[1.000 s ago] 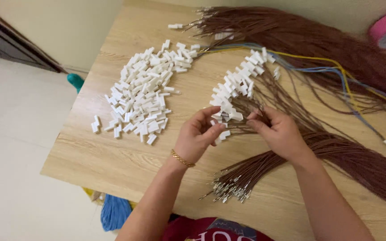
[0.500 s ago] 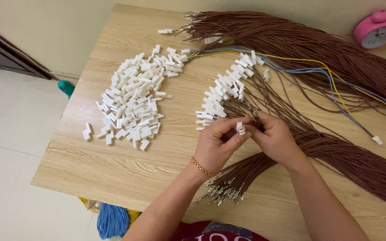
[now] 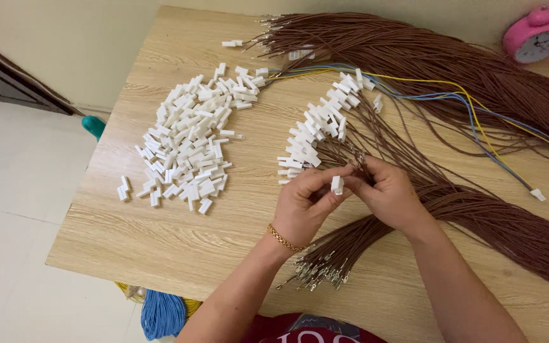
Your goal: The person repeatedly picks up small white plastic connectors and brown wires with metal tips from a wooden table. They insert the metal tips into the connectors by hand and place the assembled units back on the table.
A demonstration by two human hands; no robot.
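Observation:
My left hand (image 3: 305, 206) pinches a small white plastic connector (image 3: 337, 185) between thumb and fingers. My right hand (image 3: 390, 190) meets it from the right, fingertips closed on a thin brown wire with a metal terminal (image 3: 358, 157) just above the connector. A row of white connectors fitted on brown wires (image 3: 316, 130) lies just beyond my hands. A bundle of brown wires with metal tips (image 3: 325, 270) runs under my wrists.
A big pile of loose white connectors (image 3: 189, 143) lies to the left on the wooden table (image 3: 160, 248). Thick brown wire bundles (image 3: 427, 51) cross the back and right. Yellow and blue wires (image 3: 478, 117) lie over them. A pink alarm clock (image 3: 535, 38) stands at the far right corner.
My hands drew back from the connector row toward me, with a single white connector now held up between the fingertips. The view shifted slightly.

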